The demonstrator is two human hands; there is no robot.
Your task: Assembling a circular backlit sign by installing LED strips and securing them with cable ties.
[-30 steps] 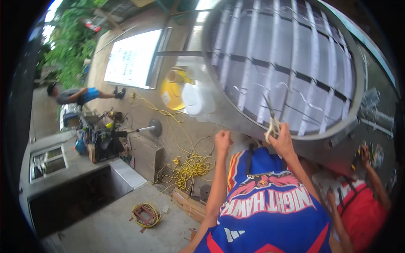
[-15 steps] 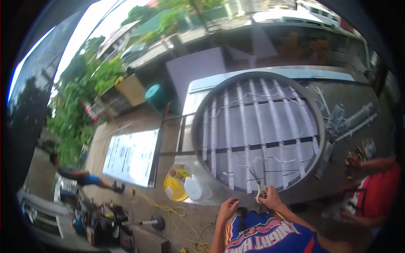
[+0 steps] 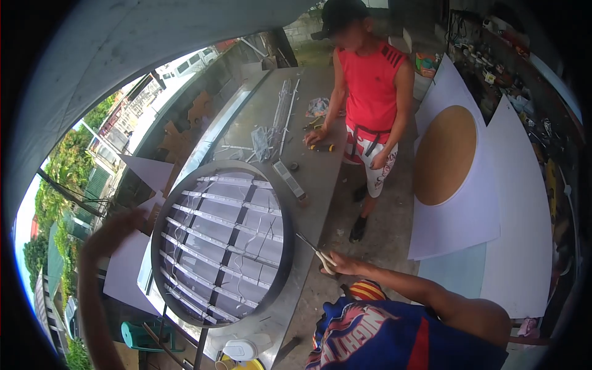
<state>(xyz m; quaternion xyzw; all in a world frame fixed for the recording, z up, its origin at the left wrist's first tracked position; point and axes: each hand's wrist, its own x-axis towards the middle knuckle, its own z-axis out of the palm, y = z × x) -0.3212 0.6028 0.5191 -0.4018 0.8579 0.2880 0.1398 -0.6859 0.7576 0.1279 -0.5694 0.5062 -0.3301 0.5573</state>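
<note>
My right hand grips a pair of scissors by the pale handles, the blades pointing toward the round frame. That dark-rimmed frame lies on the metal-topped table. Inside it, several white light strips run parallel across dark crossbars, with thin white wires looping between them. Raised at the left, beyond the frame's rim, my left hand is smeared by motion and its fingers cannot be made out; nothing shows in it.
Across the table a person in a red sleeveless top rests a hand by a yellow-and-black tool. Clear plastic wrap and a slim boxed part lie nearby. White panels lean at right; a white jug stands at the near edge.
My view has swung to the right, bringing the other person and the panels into sight. My left hand has gone from near my body up to the left. The scissors stay in my right hand.
</note>
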